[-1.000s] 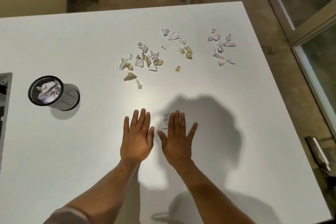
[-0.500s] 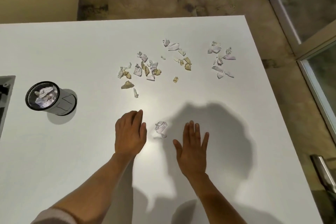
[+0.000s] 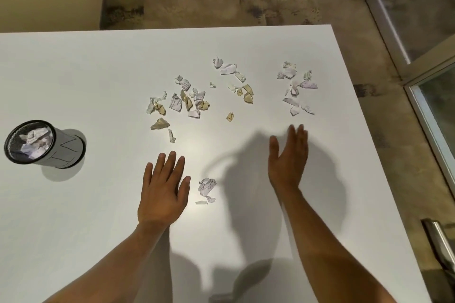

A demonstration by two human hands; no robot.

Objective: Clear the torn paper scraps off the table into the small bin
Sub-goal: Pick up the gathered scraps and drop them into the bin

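Torn white and tan paper scraps lie on the white table [image 3: 73,69] in three loose groups: a left cluster [image 3: 182,102], a middle cluster [image 3: 236,80] and a right cluster [image 3: 296,87]. A small crumpled heap of scraps [image 3: 206,188] lies nearer me. My left hand [image 3: 163,192] rests flat and open just left of that heap. My right hand [image 3: 289,157] is raised, open and slightly blurred, below the right cluster. The small black-rimmed bin [image 3: 61,149] stands at the far left with crumpled paper inside.
The table's right edge runs diagonally past my right arm, with mottled brown floor beyond. A glass door frame [image 3: 418,39] stands at the right, and a metal handle [image 3: 440,241] shows at the lower right. My shadow falls across the table's near middle.
My hands, side by side a second ago, have spread apart. The right hand moved right and forward toward the right cluster, uncovering the small heap. The left hand stayed beside the heap.
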